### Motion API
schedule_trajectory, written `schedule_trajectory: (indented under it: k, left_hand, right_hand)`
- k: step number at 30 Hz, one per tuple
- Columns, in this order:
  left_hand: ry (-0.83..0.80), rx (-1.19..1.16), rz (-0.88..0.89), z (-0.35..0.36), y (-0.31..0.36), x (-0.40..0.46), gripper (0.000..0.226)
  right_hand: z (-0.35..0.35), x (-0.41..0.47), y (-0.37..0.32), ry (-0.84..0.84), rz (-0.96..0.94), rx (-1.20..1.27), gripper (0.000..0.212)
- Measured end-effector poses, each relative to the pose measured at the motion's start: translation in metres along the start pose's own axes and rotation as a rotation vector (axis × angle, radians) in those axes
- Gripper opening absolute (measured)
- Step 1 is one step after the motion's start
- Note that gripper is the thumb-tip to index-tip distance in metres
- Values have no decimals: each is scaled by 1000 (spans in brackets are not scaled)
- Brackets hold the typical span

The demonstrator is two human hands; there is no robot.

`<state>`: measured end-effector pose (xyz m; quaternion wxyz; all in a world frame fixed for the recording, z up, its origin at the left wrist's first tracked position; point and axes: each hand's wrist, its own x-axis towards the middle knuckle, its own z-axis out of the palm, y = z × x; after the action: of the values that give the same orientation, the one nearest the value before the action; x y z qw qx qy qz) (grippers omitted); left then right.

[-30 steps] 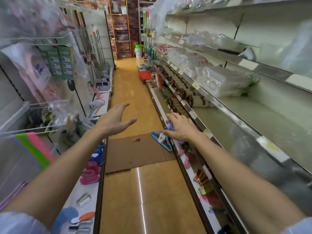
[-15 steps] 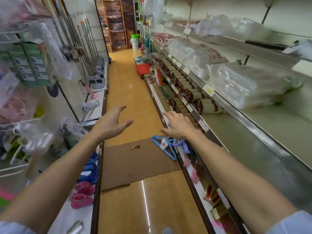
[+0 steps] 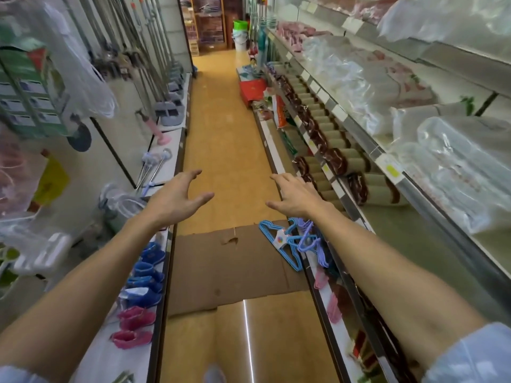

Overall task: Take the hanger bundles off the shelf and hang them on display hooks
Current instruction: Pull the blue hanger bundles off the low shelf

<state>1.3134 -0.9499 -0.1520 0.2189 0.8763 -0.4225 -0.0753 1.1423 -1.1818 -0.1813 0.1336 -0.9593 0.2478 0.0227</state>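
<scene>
A blue hanger bundle (image 3: pixel 279 246) with a round label lies on the low right shelf edge, partly over the cardboard. A purple hanger bundle (image 3: pixel 309 240) lies beside it, and pink hangers (image 3: pixel 320 280) sit lower on the same shelf. My right hand (image 3: pixel 293 196) hovers above and beyond the bundles, fingers spread, holding nothing. My left hand (image 3: pixel 177 201) is stretched out over the aisle, fingers apart, empty.
Flattened cardboard (image 3: pixel 235 266) covers the floor between the shelf runs. Small blue and pink shoes (image 3: pixel 143 283) line the low left shelf. Mops (image 3: pixel 154 78) hang on the left wall. Rolled mats (image 3: pixel 340 158) and plastic-wrapped goods (image 3: pixel 456 167) fill the right shelves. A red box (image 3: pixel 253 88) stands farther down the aisle.
My right hand has lifted off the hanger bundles and moved forward. The bundles stay on the shelf edge. The view has tilted up along the aisle.
</scene>
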Motion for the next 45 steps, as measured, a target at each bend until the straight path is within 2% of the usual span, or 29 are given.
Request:
schedule_trajectory:
  k: [5, 13, 20, 27, 31, 35, 40, 43, 45]
  left_hand:
    - [-26, 7, 30, 8, -16, 62, 76]
    - [-157, -46, 119, 26, -65, 182, 76]
    - [-232, -180, 137, 96, -119, 259, 83]
    - [-240, -185, 115, 226, -174, 308, 90]
    - [-194, -235, 102, 328, -220, 320, 82]
    - [-169, -292, 119, 435, -277, 325, 59]
    - [-47, -327, 137, 551, -370, 343, 57]
    - [26, -315, 117, 615, -443, 373, 67]
    - [53, -340, 148, 650, -469, 384, 63]
  right_hand:
    - [8, 53, 8, -16, 53, 6, 78]
    - [29, 138, 22, 0, 231, 14, 75]
    - [93, 211, 56, -14, 296, 26, 74]
    - [200, 274, 112, 25, 274, 5, 74]
    - [301, 300, 142, 95, 296, 156, 75]
    - [407, 319, 174, 108, 286, 201, 73]
    - [510, 349, 217, 176, 292, 170, 74]
    - [558, 364, 237, 232, 272, 140, 73]
    - [587, 371, 248, 266, 262, 168, 71]
